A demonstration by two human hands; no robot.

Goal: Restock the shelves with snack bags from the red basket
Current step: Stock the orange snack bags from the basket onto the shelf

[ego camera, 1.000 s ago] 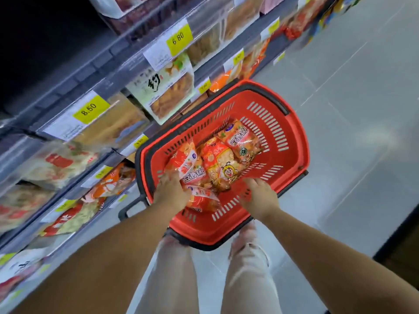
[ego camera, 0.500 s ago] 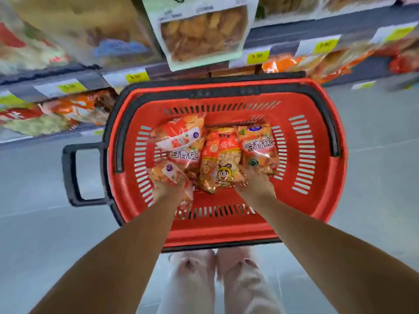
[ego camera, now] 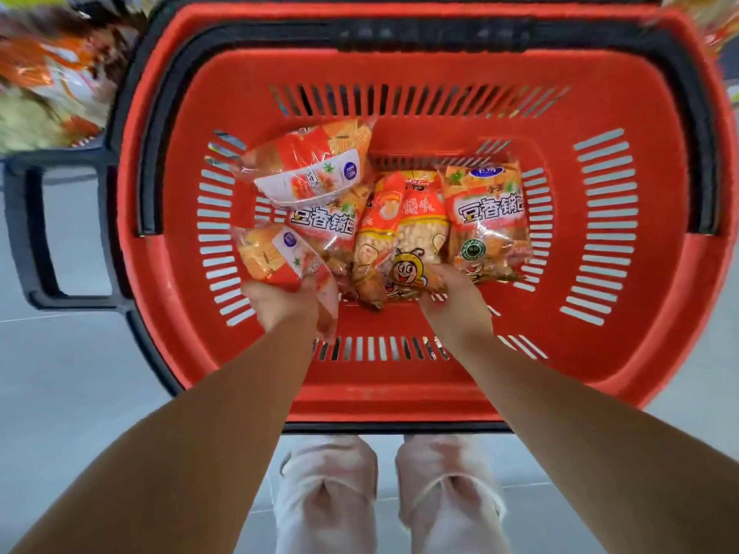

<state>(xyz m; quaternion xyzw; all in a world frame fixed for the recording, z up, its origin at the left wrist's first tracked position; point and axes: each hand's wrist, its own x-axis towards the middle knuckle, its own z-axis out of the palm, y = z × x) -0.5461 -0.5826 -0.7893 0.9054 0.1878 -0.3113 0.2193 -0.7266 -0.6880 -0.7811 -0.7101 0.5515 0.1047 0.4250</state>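
The red basket (ego camera: 648,337) stands on the floor below me and holds several orange and red snack bags. My left hand (ego camera: 282,303) grips the near left bag (ego camera: 272,255) by its lower end. My right hand (ego camera: 454,299) grips the bottom edge of the middle bag with a cartoon bee (ego camera: 400,237). Another bag (ego camera: 488,217) lies to the right of it. A further bag (ego camera: 308,169) lies across the back left, on top of one more with large white characters (ego camera: 326,223).
The basket's black side handle (ego camera: 36,233) sticks out to the left. Blurred snack bags on a low shelf (ego camera: 44,74) show at the top left. Grey floor tiles (ego camera: 80,393) surround the basket. My knees in pale trousers (ego camera: 384,493) are just below it.
The view has swung from the shelves to straight down into the basket and come closer. Both hands have reached deeper and taken hold of bags.
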